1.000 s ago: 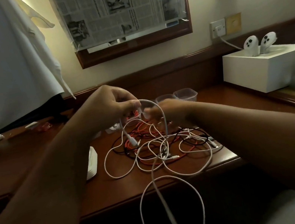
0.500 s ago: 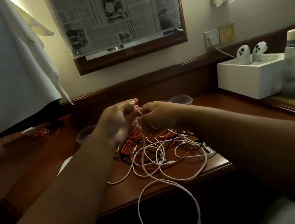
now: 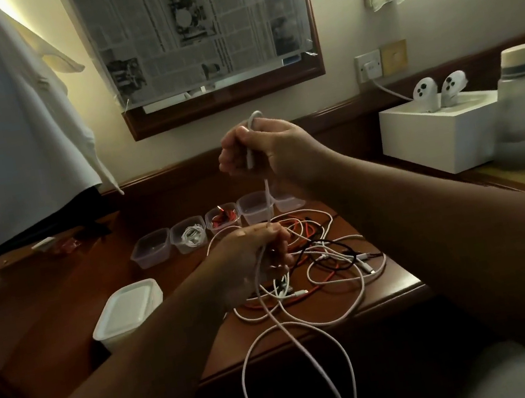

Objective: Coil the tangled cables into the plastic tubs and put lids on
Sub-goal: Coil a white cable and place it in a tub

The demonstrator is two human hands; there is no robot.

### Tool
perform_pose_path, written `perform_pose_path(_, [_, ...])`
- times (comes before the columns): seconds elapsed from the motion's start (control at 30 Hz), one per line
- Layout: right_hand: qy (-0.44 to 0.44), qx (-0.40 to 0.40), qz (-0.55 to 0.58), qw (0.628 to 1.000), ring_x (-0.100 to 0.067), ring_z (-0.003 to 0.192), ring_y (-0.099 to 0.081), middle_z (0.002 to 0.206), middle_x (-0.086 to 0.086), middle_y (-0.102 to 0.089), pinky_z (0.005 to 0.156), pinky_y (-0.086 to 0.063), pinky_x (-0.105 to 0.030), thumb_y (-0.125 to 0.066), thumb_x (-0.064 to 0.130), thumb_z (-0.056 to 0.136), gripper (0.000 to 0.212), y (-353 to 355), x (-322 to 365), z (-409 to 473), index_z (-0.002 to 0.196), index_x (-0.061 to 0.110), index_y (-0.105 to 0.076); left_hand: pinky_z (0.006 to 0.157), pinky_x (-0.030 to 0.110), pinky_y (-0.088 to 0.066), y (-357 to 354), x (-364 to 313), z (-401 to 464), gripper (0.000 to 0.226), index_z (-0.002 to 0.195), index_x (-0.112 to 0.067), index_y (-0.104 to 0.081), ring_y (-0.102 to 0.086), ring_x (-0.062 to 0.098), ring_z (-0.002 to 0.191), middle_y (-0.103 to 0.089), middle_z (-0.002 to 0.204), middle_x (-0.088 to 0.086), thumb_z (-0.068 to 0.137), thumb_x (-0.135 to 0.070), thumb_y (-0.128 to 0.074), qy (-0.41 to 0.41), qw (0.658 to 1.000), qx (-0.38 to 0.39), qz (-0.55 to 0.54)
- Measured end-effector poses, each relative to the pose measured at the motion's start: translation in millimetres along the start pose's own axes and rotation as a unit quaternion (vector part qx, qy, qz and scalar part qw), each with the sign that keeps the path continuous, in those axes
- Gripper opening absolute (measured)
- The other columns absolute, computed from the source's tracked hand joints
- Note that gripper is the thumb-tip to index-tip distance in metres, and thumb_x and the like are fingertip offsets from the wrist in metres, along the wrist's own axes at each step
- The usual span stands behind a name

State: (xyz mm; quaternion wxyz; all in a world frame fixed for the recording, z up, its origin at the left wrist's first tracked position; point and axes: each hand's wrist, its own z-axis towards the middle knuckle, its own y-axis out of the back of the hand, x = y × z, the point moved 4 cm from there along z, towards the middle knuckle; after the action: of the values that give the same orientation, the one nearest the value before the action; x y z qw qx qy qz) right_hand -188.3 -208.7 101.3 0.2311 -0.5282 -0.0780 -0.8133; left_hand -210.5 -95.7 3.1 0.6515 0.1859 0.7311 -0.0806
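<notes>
Both hands grip one white cable, right hand raised above left hand, over a dark wooden desk below a newspaper-covered wall frame.

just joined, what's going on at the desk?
A person is pulling one white cable out of the tangle on the wooden desk. The right hand grips its end up high; the left hand holds it lower, and the slack hangs off the desk edge. Of five open tubs behind, two already hold cables. Stacked lids wait at left.
</notes>
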Motion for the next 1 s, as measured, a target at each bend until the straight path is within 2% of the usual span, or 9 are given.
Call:
perform_pose_path(0.07, [0.06,-0.038,-0.211,0.975,-0.013,0.093,-0.068,0.094,-0.004,-0.069,0.092,-0.056,-0.032,-0.042,0.012,0.104,0.022,10,2,5,0.099,0.011,-0.063,0.058,0.029,-0.04,-2,-1,-2,0.026,0.093,-0.01,-0.063,-0.048,0.015,0.055,-0.048,0.065,0.001,0.102,-0.022,-0.042,0.015,1.0,0.014,-0.016])
perform_pose_path(0.17, [0.083,0.025,-0.499,0.862,-0.007,0.102,-0.064,0.11,0.003,-0.067,0.091,-0.051,-0.024,-0.048,0.015,0.102,0.019,20,-7,7,0.114,0.015,-0.063,0.048,0.024,-0.032,9,-12,2,0.028,0.103,-0.01,-0.065,-0.036,0.012,0.051,-0.041,0.063,0.001,0.104,-0.021,-0.039,-0.022,0.993,0.014,0.115])
perform_pose_path(0.33, [-0.063,0.122,-0.688,0.712,-0.018,0.097,-0.061,0.11,-0.008,-0.062,0.08,-0.042,-0.024,-0.037,0.022,0.106,0.027,33,-42,3,0.115,0.011,-0.061,0.077,0.037,-0.053,35,-47,7,0.015,0.1,-0.022,-0.069,-0.066,0.02,0.081,-0.069,0.087,0.002,0.097,-0.032,-0.058,-0.145,0.914,-0.089,0.367])
perform_pose_path(0.43, [-0.265,0.174,-0.352,0.881,-0.013,0.047,-0.036,0.06,0.001,-0.045,0.044,-0.027,-0.025,-0.025,0.049,0.105,0.052,29,-54,-7,0.079,0.017,-0.057,0.077,0.036,-0.055,49,-48,13,0.01,0.097,-0.024,-0.068,-0.069,0.019,0.084,-0.071,0.092,0.003,0.09,-0.032,-0.068,-0.178,0.915,-0.144,0.331])
perform_pose_path(0.5, [-0.32,0.217,-0.133,0.913,-0.009,0.038,-0.023,0.048,0.005,-0.032,0.041,-0.015,-0.021,-0.021,0.056,0.102,0.061,31,-63,-10,0.079,0.012,-0.056,0.069,0.036,-0.054,48,-39,16,0.012,0.101,-0.024,-0.068,-0.067,0.023,0.075,-0.07,0.089,0.013,0.091,-0.03,-0.067,-0.174,0.948,-0.13,0.232])
perform_pose_path(0.57, [-0.314,0.263,-0.006,0.912,-0.007,0.035,-0.021,0.045,0.007,-0.031,0.038,-0.014,-0.02,-0.023,0.049,0.103,0.055,27,-67,-12,0.085,0.01,-0.057,0.048,0.025,-0.04,40,-25,18,0.015,0.091,-0.027,-0.071,-0.048,0.018,0.049,-0.053,0.061,0.013,0.092,-0.036,-0.058,-0.166,0.975,-0.089,0.117])
perform_pose_path(0.67, [-0.29,0.297,0.129,0.901,-0.008,0.036,-0.022,0.046,0.006,-0.028,0.037,-0.02,-0.021,-0.028,0.039,0.102,0.043,18,-72,-16,0.095,0.006,-0.054,0.043,0.023,-0.02,30,-13,18,0.037,0.07,-0.03,-0.069,-0.029,0.01,0.044,-0.036,0.054,-0.001,0.098,-0.04,-0.046,-0.165,0.98,-0.102,0.04])
perform_pose_path(0.8, [-0.251,0.327,0.255,0.875,-0.01,0.04,-0.021,0.05,0.003,-0.023,0.043,-0.022,-0.023,-0.034,0.038,0.098,0.04,-5,-85,-25,0.088,0.006,-0.057,0.05,0.024,-0.051,24,-14,16,0.041,0.074,-0.026,-0.076,-0.065,0.011,0.058,-0.067,0.062,-0.001,0.102,-0.028,-0.045,-0.18,0.972,-0.15,-0.032])
perform_pose_path(1.0, [-0.204,0.311,0.378,0.847,-0.012,0.047,-0.026,0.055,0.001,-0.036,0.052,-0.036,-0.026,-0.031,0.035,0.1,0.038,-28,-80,-24,0.084,0.008,-0.053,0.034,0.017,-0.043,28,-15,20,0.028,0.081,-0.01,-0.055,-0.06,0.011,0.041,-0.059,0.053,0.003,0.102,-0.019,-0.041,-0.16,0.977,-0.116,-0.08])
